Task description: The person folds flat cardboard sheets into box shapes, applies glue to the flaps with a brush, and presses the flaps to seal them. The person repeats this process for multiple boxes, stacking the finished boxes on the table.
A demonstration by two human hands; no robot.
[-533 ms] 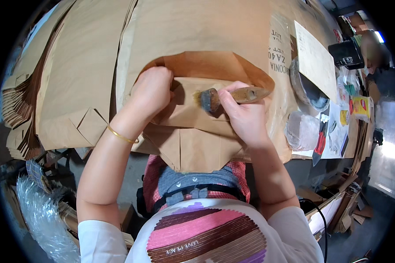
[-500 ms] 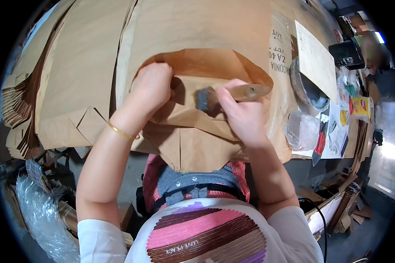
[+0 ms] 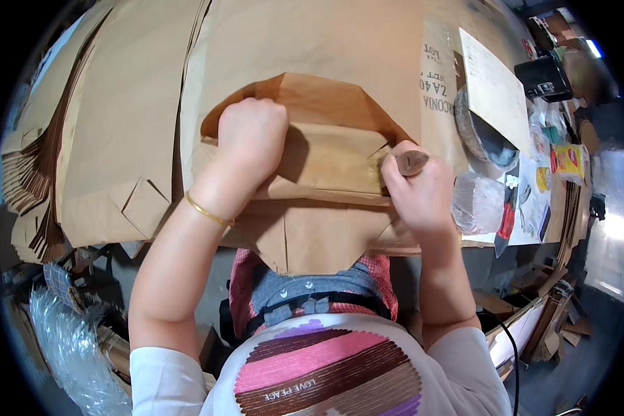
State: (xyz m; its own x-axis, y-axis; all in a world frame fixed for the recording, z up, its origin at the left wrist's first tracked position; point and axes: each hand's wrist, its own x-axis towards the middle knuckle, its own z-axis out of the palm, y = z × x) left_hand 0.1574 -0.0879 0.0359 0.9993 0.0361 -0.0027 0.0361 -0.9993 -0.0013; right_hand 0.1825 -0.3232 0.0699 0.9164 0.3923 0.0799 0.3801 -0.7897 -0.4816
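Observation:
A brown paper bag (image 3: 326, 163) lies in front of me with its near end spread open. The back flap curves up in an arch, and a folded front flap hangs over the table edge. My left hand (image 3: 253, 132) is a closed fist on the left side of the opening; its fingertips are hidden. In my right hand (image 3: 423, 184) is a flat paint brush, its wooden handle (image 3: 412, 163) tipped up toward me. The brush's bristles touch the right end of the opening and are mostly covered by the hand. A damp-looking patch shows on the paper there.
Stacked paper bags (image 3: 125, 125) fan out at the left. To the right are a bowl (image 3: 468, 128) partly under a white board (image 3: 496, 90), a clear plastic tub (image 3: 477, 204), a red-handled knife (image 3: 507, 218) and a yellow packet (image 3: 567, 163). Plastic wrap (image 3: 76, 347) lies lower left.
My right hand has moved the brush rightward from the middle of the opening to its right end, and the handle has turned upward. My left fist has shifted slightly right.

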